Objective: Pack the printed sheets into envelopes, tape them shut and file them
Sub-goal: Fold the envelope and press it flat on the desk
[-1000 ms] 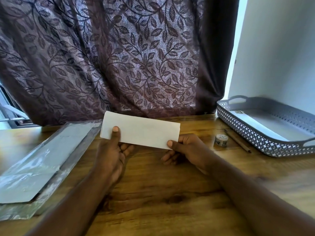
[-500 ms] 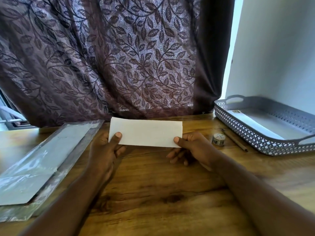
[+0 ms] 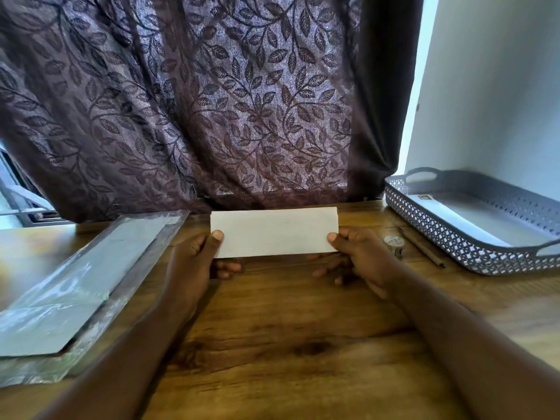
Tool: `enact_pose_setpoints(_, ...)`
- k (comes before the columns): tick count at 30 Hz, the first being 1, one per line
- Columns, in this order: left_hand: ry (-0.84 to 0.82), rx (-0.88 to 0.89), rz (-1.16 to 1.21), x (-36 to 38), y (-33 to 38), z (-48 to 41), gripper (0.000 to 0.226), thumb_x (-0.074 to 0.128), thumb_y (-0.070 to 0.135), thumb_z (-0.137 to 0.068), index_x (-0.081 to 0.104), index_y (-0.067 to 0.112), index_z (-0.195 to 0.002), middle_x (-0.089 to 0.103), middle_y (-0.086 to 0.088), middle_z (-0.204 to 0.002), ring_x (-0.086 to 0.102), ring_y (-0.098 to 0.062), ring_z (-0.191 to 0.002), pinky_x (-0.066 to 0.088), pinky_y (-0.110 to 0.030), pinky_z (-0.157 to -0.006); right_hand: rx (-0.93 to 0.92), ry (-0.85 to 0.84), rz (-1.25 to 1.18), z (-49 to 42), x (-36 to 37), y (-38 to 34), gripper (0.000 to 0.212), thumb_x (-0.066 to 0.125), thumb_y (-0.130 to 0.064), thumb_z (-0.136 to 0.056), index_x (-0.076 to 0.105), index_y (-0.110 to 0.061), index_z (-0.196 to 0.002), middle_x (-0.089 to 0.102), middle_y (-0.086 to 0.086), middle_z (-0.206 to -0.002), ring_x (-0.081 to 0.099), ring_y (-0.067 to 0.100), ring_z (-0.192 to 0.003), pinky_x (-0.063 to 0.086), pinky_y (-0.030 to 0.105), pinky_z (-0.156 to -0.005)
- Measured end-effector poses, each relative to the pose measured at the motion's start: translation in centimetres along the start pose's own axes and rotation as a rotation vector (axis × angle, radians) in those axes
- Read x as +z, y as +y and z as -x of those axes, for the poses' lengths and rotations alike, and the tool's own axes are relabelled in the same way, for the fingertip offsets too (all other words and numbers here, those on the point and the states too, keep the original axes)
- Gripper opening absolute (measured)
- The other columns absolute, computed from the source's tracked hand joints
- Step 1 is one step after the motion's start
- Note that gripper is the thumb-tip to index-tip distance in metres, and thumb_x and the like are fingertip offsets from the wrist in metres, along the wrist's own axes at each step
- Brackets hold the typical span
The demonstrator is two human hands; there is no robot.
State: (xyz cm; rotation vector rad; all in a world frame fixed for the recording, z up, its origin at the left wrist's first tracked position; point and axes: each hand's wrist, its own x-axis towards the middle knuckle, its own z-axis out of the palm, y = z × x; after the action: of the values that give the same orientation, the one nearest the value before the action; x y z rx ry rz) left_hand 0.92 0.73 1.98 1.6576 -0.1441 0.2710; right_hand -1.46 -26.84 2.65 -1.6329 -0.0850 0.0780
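The left hand and right hand each pinch one end of the folded white sheet, level above the tabletop; one envelope already lies in the tray, while this sheet's packing, taping and filing seem left

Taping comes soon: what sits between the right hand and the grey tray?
In the head view, a tape roll and a pencil lie between the right hand, pinching the folded paper, and the tray.

Purple leaf-patterned curtain behind wooden table; pale wall right; daylight at curtain edge.
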Motion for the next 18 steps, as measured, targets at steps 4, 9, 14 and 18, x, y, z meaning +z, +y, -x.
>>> enact_pose_setpoints(4,0.023,-0.010,-0.097,-0.4,-0.4,-0.5,0.016,0.057,0.027,-0.100,0.071,0.019,-0.102,0.077,-0.004,-0.090,0.072,-0.035,-0.082,0.061,-0.051,-0.080,0.028,0.093,-0.005,0.1,-0.9,-0.3,0.025,0.045,-0.021,-0.108,0.063,-0.011,-0.123,0.078,0.010,-0.107,0.076,0.038,-0.085,0.048,0.029,-0.050)
enact_pose_setpoints(9,-0.021,-0.053,-0.144,-0.5,-1.1,-0.8,0.021,0.063,0.016,-0.097,0.065,0.014,-0.118,0.072,-0.005,-0.102,0.071,-0.030,-0.089,0.063,-0.037,-0.070,0.040,0.119,0.121,0.0,-1.1,-0.1,0.025,0.054,-0.014,-0.103,0.065,-0.012,-0.125,0.077,0.006,-0.110,0.077,0.032,-0.084,0.051,0.030,-0.052)
enact_pose_setpoints(14,-0.071,-0.057,-0.286,-0.6,-1.7,-1.5,0.041,0.066,0.020,-0.095,0.052,0.026,-0.133,0.074,-0.004,-0.097,0.069,-0.020,-0.084,0.057,-0.039,-0.073,-0.002,0.255,0.290,-0.3,-0.8,0.1,0.036,0.060,-0.015,-0.100,0.056,-0.014,-0.136,0.076,0.004,-0.103,0.076,0.026,-0.070,0.054,0.031,-0.050)
enact_pose_setpoints(18,-0.060,0.015,-0.444,-0.5,-1.7,-1.2,0.041,0.067,0.028,-0.094,0.052,0.032,-0.132,0.073,0.003,-0.094,0.066,-0.013,-0.090,0.051,-0.035,-0.078,-0.066,0.303,0.694,-0.3,-0.3,0.3,0.043,0.065,-0.019,-0.097,0.053,-0.021,-0.138,0.072,0.001,-0.109,0.074,0.017,-0.067,0.057,0.028,-0.055)
